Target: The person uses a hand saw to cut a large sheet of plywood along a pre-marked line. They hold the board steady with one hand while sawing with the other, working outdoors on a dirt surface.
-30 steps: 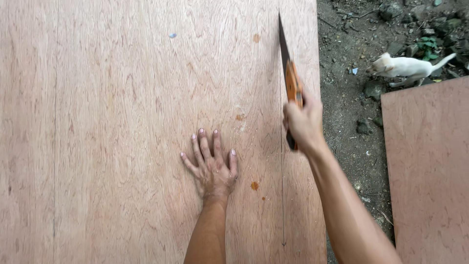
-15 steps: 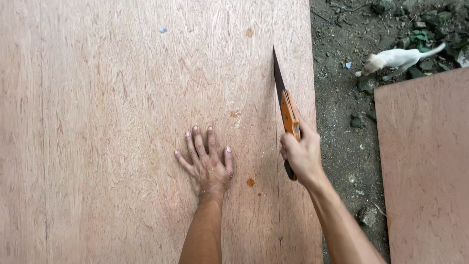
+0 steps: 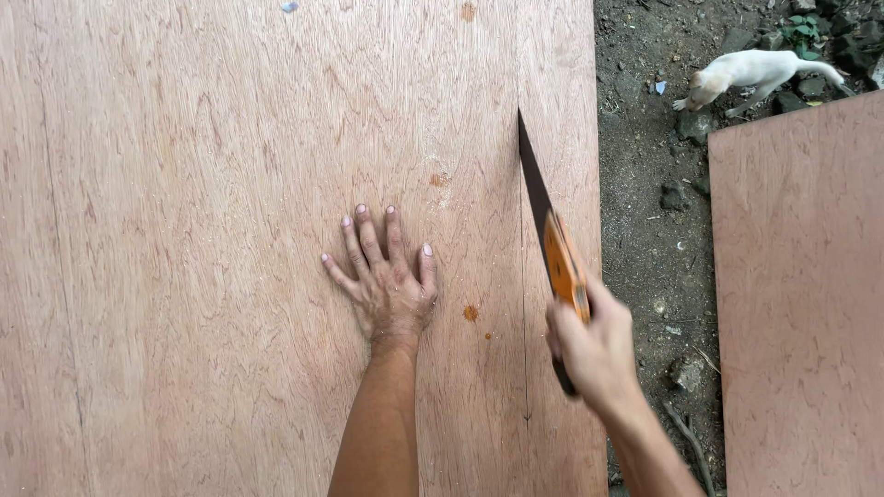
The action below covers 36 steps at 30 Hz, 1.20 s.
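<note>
Our right hand [image 3: 594,345] is closed around the orange handle of a hand saw [image 3: 551,248], its dark blade angled up and away into a cut that runs along a thin pencil line [image 3: 525,368] on the big plywood sheet [image 3: 203,230]. Our left hand [image 3: 387,281] lies open and flat on the sheet, fingers spread, holding nothing, just left of the saw and clear of the blade.

To saw well here, we judge that the blade should sit right on the line, the strokes long and light, the flat hand pressing the sheet down and kept apart from the teeth.

Right of the saw, past the sheet's edge, is bare dirt ground [image 3: 654,230] with stones; further right lies a second plywood panel [image 3: 801,304], and above it a small white dog [image 3: 750,74]. We see no packages, labels or signs.
</note>
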Each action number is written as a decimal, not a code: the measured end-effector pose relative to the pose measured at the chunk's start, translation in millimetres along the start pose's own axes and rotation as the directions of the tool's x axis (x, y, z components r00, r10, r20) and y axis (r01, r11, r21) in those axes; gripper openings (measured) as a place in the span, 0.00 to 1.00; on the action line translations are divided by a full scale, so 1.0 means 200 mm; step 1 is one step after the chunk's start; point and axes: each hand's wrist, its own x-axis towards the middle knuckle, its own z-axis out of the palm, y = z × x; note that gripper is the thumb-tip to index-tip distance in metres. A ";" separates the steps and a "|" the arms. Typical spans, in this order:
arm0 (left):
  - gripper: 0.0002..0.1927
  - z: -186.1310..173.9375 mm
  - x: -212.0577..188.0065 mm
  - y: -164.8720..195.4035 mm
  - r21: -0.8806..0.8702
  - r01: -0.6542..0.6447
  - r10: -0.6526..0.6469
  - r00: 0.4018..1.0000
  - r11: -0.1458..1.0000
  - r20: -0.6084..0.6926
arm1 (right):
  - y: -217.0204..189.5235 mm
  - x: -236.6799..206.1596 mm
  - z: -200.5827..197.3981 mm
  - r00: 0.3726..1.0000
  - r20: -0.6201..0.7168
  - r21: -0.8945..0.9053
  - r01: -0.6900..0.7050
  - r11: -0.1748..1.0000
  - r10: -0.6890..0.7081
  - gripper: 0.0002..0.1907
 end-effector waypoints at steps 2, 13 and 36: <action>0.40 0.00 0.00 0.00 -0.001 0.006 -0.006 1.000 1.000 0.012 | 0.04 -0.05 -0.01 1.000 -0.006 0.020 0.004 1.000 -0.004 0.32; 0.41 0.01 0.00 -0.01 -0.011 0.007 -0.006 0.998 1.000 0.055 | 0.11 0.11 0.14 0.995 -0.044 -0.063 -0.089 0.994 0.087 0.35; 0.40 0.01 -0.03 -0.01 -0.023 0.004 -0.003 0.999 1.000 0.040 | 0.21 -0.09 0.09 0.994 -0.034 0.015 -0.101 0.995 0.102 0.28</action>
